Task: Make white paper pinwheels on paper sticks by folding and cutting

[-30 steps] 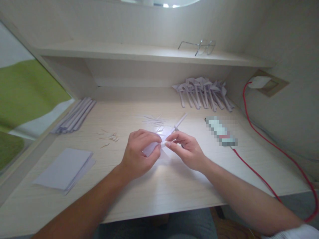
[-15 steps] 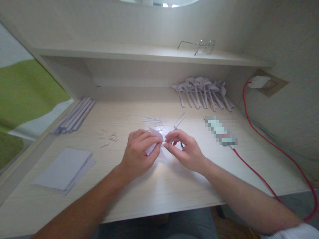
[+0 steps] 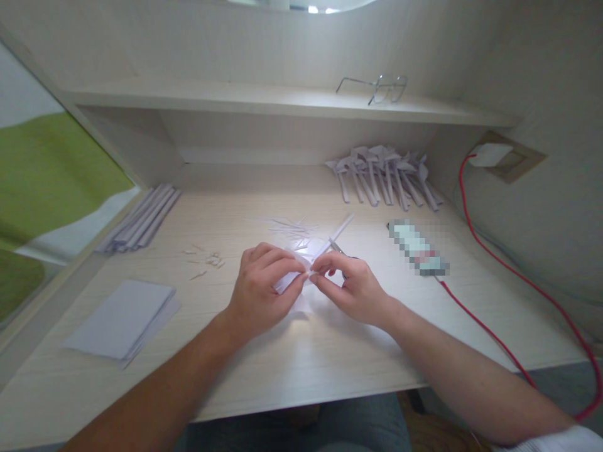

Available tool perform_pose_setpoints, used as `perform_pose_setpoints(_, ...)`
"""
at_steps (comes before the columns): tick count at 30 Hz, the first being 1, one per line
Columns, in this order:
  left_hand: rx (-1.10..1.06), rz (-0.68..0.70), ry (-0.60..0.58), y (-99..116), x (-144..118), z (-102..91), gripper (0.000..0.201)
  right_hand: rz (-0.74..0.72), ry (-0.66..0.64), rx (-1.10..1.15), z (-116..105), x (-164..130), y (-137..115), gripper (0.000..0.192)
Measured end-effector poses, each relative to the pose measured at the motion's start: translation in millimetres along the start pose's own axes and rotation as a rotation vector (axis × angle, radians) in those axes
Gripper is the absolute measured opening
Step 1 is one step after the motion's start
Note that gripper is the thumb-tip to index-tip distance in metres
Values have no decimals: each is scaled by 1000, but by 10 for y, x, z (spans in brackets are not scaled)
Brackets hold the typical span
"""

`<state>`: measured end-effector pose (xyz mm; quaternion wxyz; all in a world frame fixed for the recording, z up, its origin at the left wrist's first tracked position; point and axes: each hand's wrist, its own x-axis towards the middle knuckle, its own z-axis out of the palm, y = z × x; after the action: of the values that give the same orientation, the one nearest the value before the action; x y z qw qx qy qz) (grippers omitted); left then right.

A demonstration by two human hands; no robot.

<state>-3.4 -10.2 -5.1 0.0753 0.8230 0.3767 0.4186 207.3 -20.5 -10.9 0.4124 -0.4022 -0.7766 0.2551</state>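
Note:
A folded white paper piece, shaped like a pinwheel head, is held just above the desk between both hands. My left hand is closed, with thumb and forefinger pinching the paper near its middle. From the other side, my right hand pinches at the same spot. The fingertips of both hands almost meet and hide the paper's centre; whether a small pin is there I cannot tell. Just beyond the right fingers lie a rolled paper stick and scissors, partly covered by that hand.
Thin paper slivers lie ahead. Small bits and toothpick pieces are left. Folded sheets and rolled paper sticks lie farther left. Paper pinwheels fill the back right, near a phone on a red cable. Glasses rest on the shelf.
The paper has turned a little between my fingers, its lower flap shifting left. My right fingertips have moved slightly closer to the left ones, and more of the scissors shows.

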Motion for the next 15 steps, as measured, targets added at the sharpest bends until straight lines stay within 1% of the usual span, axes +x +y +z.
perform_pose_setpoints(2,-1,-35,60,-15,17,-28,10,7,2,-23,-11,2,-4,5)
perform_pose_setpoints(5,15,-142,169,-69,40,-56,21,27,15,-57,-17,6,-9,5)
perform_pose_setpoints(6,7,-188,171,-94,43,-54,24,31,18,-65,-16,8,-10,5)
perform_pose_setpoints(8,-35,-283,129,-146,44,-29,30,28,18,-79,-12,9,-8,4)
perform_pose_setpoints(10,-83,-355,84,-192,37,10,30,15,18,-91,-8,8,-3,4)
perform_pose_setpoints(12,-108,-370,68,-220,29,44,25,5,15,-98,-6,4,3,4)
perform_pose_setpoints(15,-145,-316,71,-227,28,62,17,21,25,-88,-4,-2,8,5)
